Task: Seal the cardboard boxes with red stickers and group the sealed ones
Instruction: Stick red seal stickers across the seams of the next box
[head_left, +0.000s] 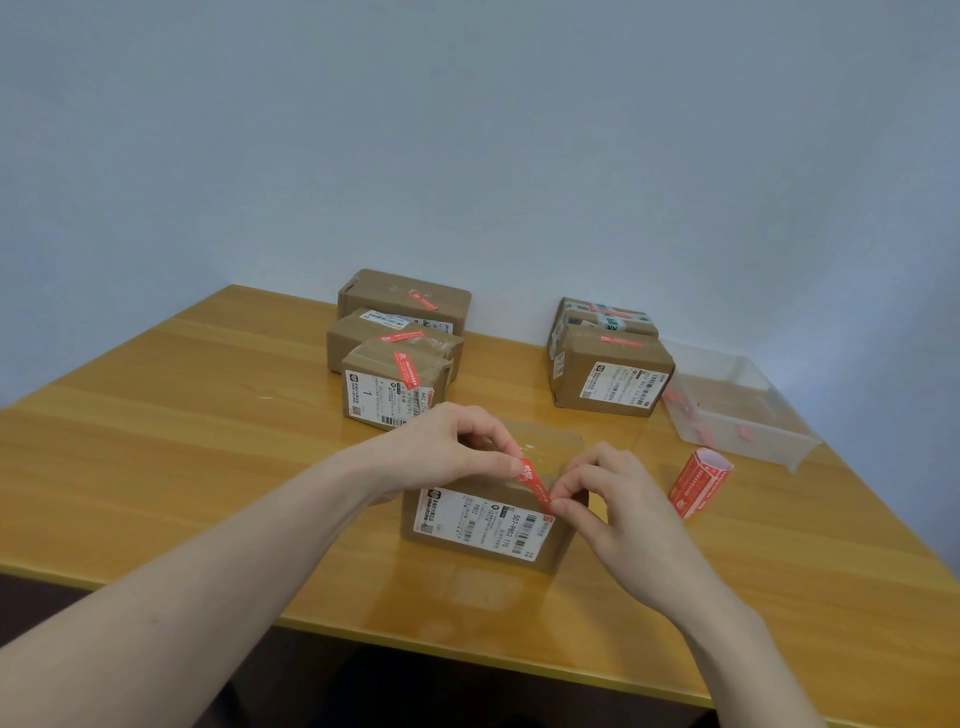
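Pale blue walls are meeting in a corner behind a glossy yellow wooden table (171, 441), and on it six cardboard boxes are sitting in all.

Front and centre, one box (488, 525) is lying with its white shipping label facing the camera. Over its top edge both hands are working a single red sticker (535, 480): the left hand (441, 457) is pinching the upper end between thumb and forefinger, the other fingers curled in, while the right hand (618, 514) is pinching the lower end the same way, right at the box's front top edge. The strip is running slantwise between the two pinches, and whether it is already touching the cardboard I cannot tell.

Back left, three boxes (395, 358) are lining up one behind another, touching, each wearing a red sticker on top. Back right, two more boxes (608, 371) are standing as a pair, the nearer one showing a red sticker, the farther one wrapped in green-printed tape.

Just right of the hands, one roll of red stickers (698, 483) is lying on the table. Beyond it, one clear plastic tray (748, 431) is holding a few red scraps, too blurred to count.
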